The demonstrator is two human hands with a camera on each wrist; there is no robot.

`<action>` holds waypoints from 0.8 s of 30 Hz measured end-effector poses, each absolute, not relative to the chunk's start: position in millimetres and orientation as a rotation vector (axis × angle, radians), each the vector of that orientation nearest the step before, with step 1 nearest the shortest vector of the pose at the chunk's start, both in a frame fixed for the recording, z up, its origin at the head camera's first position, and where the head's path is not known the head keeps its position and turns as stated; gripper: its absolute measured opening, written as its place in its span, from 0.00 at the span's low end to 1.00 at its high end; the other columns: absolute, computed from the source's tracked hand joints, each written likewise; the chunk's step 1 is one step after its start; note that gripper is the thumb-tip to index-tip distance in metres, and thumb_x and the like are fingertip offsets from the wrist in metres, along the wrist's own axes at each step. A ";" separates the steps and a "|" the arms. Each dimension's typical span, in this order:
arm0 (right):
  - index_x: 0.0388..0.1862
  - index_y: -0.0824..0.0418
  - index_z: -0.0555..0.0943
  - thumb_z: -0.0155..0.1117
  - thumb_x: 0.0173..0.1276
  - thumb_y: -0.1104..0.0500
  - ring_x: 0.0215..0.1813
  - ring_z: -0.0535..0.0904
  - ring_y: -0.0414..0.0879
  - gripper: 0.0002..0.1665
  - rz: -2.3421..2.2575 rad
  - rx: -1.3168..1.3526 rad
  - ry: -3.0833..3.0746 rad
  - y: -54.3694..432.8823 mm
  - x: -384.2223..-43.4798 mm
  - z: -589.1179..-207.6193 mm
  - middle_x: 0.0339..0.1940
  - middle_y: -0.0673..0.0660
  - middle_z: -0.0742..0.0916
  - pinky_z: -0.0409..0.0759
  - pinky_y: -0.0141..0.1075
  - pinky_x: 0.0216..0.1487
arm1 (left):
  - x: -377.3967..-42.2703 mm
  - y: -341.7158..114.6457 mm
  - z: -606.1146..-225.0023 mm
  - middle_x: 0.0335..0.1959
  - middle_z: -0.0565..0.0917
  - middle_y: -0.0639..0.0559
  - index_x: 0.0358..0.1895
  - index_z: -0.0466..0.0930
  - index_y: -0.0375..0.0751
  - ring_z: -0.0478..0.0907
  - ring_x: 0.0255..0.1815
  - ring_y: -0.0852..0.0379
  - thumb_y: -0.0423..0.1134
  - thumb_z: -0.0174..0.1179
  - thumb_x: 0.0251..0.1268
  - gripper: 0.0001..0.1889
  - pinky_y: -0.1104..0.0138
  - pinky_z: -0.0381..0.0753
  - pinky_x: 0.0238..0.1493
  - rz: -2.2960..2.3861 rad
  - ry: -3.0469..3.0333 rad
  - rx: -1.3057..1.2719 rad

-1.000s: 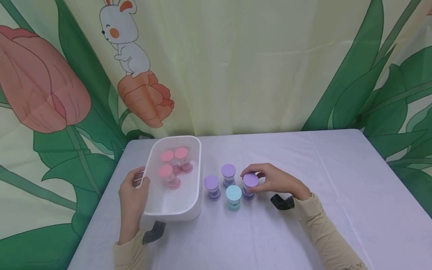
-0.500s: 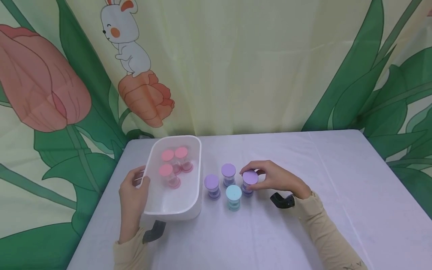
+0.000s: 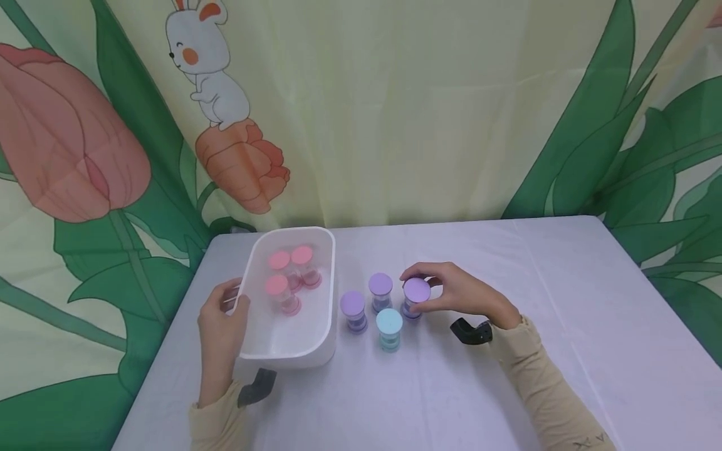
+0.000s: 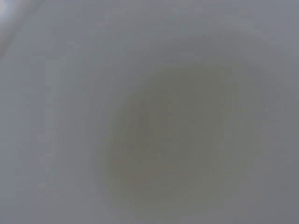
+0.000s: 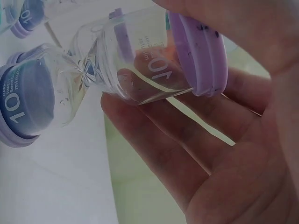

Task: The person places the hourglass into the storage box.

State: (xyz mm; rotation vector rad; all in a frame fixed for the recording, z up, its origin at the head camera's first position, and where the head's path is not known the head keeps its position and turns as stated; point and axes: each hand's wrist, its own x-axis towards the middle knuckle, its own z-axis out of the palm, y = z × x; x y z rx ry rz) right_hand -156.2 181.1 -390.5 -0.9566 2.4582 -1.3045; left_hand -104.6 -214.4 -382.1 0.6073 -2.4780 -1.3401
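My right hand (image 3: 464,292) grips a purple-capped hourglass (image 3: 417,290) near its upper end, thumb on one side and fingers on the other. In the right wrist view that hourglass (image 5: 140,60) shows clear glass marked 10 and blue sand in its lower bulb. Two more purple hourglasses, one at the left (image 3: 353,305) and one farther back (image 3: 380,285), stand beside it with a light-blue hourglass (image 3: 389,323) in front. My left hand (image 3: 222,335) holds the left side of a white plastic bin (image 3: 333,282). Blurred pale grey fills the left wrist view.
Inside the bin are three pink hourglasses, one at the front (image 3: 277,285), one behind it (image 3: 280,260) and one at the right (image 3: 303,255). A white cloth covers the table (image 3: 507,263). Behind it hangs a printed curtain (image 3: 395,125).
My right hand and the purple hourglass it grips have shifted a little toward the back of the table. The left hand, the bin and the other hourglasses stay in place.
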 end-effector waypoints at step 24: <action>0.49 0.47 0.80 0.80 0.52 0.47 0.51 0.80 0.40 0.26 -1.360 -0.977 2.488 165.6 -159.6 -367.6 0.45 0.43 0.85 0.80 0.44 0.57 | -104.6 -215.1 -382.8 0.61 0.78 0.38 0.67 0.73 0.43 0.77 0.58 0.40 0.39 0.49 0.72 0.22 0.44 0.83 0.51 -1.320 -2.491 0.603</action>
